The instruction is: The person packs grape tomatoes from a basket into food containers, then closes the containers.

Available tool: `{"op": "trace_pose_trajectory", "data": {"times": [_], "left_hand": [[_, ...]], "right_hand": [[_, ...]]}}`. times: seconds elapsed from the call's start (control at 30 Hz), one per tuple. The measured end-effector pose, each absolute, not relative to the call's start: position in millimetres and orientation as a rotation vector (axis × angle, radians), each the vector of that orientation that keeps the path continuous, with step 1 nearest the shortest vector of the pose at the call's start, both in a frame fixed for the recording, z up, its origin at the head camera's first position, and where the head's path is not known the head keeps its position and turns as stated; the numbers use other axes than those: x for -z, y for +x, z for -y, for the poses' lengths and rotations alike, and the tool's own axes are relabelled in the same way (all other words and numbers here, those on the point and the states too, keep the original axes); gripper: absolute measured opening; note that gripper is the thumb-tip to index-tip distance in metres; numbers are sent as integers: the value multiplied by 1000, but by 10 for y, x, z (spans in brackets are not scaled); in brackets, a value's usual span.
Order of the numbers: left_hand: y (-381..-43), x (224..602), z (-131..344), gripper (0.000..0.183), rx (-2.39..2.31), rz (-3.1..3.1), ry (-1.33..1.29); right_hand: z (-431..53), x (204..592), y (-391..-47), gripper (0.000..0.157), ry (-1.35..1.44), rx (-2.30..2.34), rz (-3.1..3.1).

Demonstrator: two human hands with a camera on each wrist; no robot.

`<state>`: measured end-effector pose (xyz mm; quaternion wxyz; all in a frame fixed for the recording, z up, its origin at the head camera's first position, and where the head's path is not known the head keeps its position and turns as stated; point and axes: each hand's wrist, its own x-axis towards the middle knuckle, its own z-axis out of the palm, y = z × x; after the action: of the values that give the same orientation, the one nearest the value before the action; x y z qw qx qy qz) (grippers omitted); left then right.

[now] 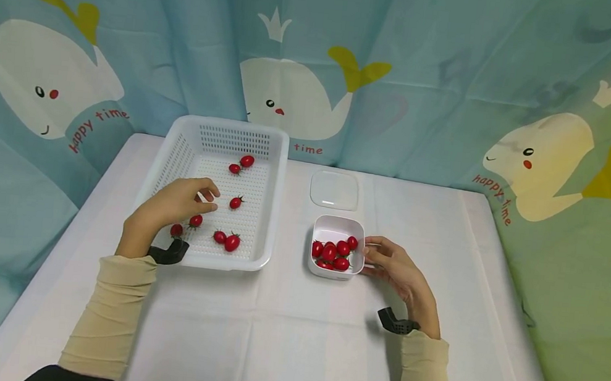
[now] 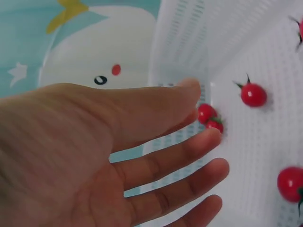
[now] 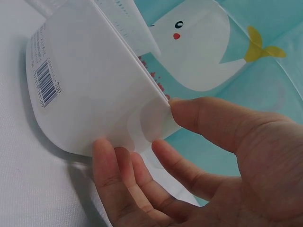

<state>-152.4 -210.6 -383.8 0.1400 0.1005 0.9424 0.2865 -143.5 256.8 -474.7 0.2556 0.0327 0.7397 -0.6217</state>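
My left hand (image 1: 184, 199) hovers over a white perforated basket (image 1: 272, 212), its thumb and fingers apart with nothing between them. Several cherry tomatoes with green stems lie on the basket floor; one tomato (image 1: 235, 202) is just right of the fingertips. In the left wrist view, a tomato (image 2: 254, 95) shows beyond the thumb. My right hand (image 1: 400, 272) is at the right side of a small white box (image 1: 340, 221). Its fingertips touch the outer wall, with the thumb tip right at the rim in the right wrist view. Several cherry tomatoes (image 1: 329, 253) are heaped inside the box.
A translucent lid (image 1: 335, 190) lies flat behind the small box. White cloth (image 1: 290, 338) covers the table. Behind it hangs a blue-green curtain (image 1: 426, 54) printed with whales, which also runs along the left and right sides.
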Motion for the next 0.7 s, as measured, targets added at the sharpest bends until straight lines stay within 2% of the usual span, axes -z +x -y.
{"op": "trace_pose_trajectory", "data": {"times": [0.33,0.7], "left_hand": [[-1662,3833,2288,23,-668,-2596,362],[-1839,3865,2279,13,-447,-2439,349]], "right_hand": [[-2556,4727,-1437,51,67,1686,-2004],[-2574,4734,-1422,50,54,1713,-1977]]}}
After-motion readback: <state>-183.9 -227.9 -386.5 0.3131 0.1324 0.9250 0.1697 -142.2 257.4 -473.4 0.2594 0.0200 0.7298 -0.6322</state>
